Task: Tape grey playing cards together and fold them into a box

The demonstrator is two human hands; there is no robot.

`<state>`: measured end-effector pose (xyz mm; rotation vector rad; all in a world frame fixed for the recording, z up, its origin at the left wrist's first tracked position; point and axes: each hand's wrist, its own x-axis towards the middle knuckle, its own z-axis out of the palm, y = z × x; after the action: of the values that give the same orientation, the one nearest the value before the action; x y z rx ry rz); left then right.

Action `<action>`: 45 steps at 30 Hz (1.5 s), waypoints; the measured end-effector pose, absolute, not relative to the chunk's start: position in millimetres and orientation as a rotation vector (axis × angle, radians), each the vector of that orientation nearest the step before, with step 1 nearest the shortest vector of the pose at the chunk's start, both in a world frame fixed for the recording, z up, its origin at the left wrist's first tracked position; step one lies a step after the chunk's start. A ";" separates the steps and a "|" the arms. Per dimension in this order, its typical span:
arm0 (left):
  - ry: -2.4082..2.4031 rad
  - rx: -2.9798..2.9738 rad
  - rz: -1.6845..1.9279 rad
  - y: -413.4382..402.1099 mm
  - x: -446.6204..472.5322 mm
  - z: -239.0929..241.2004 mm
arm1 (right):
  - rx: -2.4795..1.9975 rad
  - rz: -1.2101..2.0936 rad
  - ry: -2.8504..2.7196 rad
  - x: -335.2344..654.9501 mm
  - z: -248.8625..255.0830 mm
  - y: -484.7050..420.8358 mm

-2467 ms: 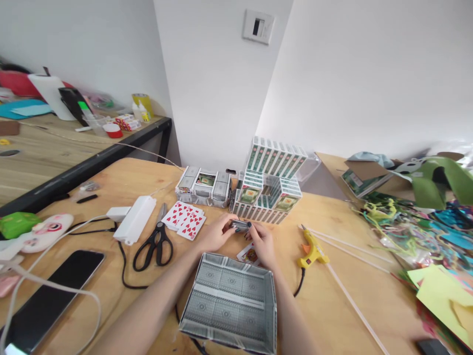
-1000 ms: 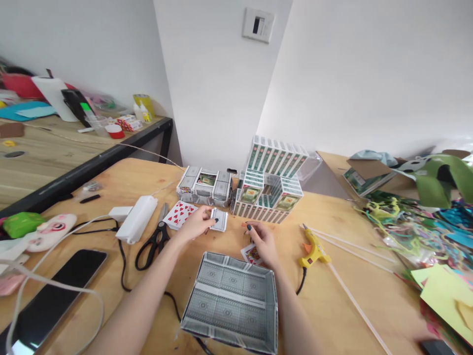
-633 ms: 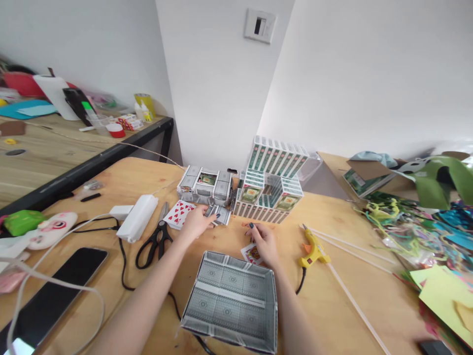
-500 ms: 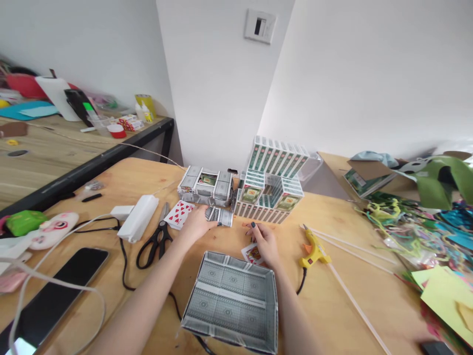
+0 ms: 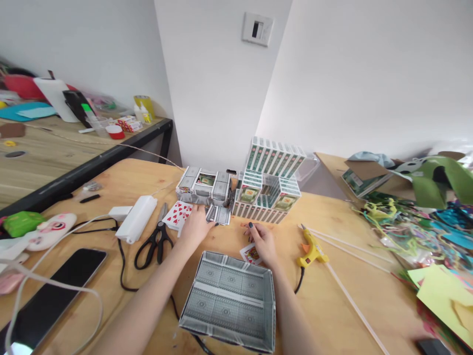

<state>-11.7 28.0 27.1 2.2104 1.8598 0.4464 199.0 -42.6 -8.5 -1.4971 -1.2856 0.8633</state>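
Note:
My left hand (image 5: 195,228) reaches over the playing cards on the table, its fingers and thumb closed about the near-left part of a grey-backed pile of playing cards (image 5: 222,215). Face-up heart cards (image 5: 176,215) lie just left of that hand. My right hand (image 5: 261,242) rests on the table with its fingers loosely bent and apart, nothing visible in them. Partly beneath it lies a face card (image 5: 250,253). In front of me, between my forearms, sits a shallow open box (image 5: 227,296) made from grey-backed cards.
Behind the hands stand a card-covered block (image 5: 204,186) and a structure of stacked card boxes (image 5: 271,182). Black scissors (image 5: 157,241), a white power adapter (image 5: 136,219) and a phone (image 5: 55,296) lie left. A yellow glue gun (image 5: 312,251) lies right, near craft scraps (image 5: 388,222).
The view has shifted very slightly. Both hands stay in nearly the same places, and the cards, box and tools have not visibly moved.

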 end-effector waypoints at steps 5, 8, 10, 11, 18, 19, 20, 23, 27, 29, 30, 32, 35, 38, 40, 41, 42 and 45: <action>1.919 2.254 0.384 21.5 -11.0 35.8 | -1.467 0.848 -1.248 198.3 -6.1 -44.8; 1.842 2.268 0.365 24.9 -19.2 38.7 | -1.417 0.838 -1.176 201.8 2.7 -47.7; 1.650 2.320 0.394 30.5 -27.8 37.6 | -1.421 0.826 -1.195 207.9 11.0 -50.8; 1.561 2.346 0.419 33.6 -32.1 36.2 | -1.447 0.815 -1.240 212.0 15.1 -52.9; 1.463 2.445 0.549 44.2 -42.0 22.9 | -1.951 0.775 -1.722 237.9 22.0 -77.6; 1.479 2.435 0.553 44.3 -41.8 21.8 | -2.014 0.771 -1.757 238.7 21.0 -80.0; 1.497 2.418 0.554 44.2 -41.6 21.0 | -2.062 0.768 -1.785 238.7 20.2 -81.4; 1.532 2.365 0.537 43.9 -41.9 19.8 | -2.136 0.780 -1.827 235.7 20.4 -80.1; 1.529 2.393 0.521 42.6 -42.0 23.0 | -2.091 0.819 -1.825 233.0 22.7 -74.4; 1.529 2.398 0.492 41.3 -41.8 27.5 | -2.069 0.799 -1.821 233.7 21.6 -73.2; 1.534 2.388 0.480 40.6 -41.9 30.4 | -2.063 0.779 -1.821 234.3 20.4 -72.9; 1.555 2.359 0.481 39.8 -42.8 36.8 | -2.061 0.713 -1.814 235.6 17.2 -72.2; 1.562 2.325 0.532 40.3 -46.3 47.2 | -2.083 0.531 -1.748 236.2 13.5 -69.3; 1.517 2.269 0.558 40.5 -51.3 59.3 | -2.075 0.348 -1.694 234.9 11.9 -64.6; 1.466 2.209 0.530 37.6 -53.9 69.0 | -2.032 0.361 -1.728 232.8 10.0 -61.9; 1.427 2.180 0.497 34.7 -54.8 74.2 | -2.012 0.392 -1.755 231.4 8.4 -60.9; 1.376 2.153 0.451 30.9 -55.2 79.2 | -2.000 0.419 -1.776 229.9 6.5 -60.1; 1.183 2.091 0.291 14.9 -53.9 90.4 | -2.024 0.415 -1.787 225.2 -0.1 -58.8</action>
<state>-53.9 14.9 90.4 2.0911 1.1828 0.2914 225.2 -58.8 -0.1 -2.0236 -1.7874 0.4153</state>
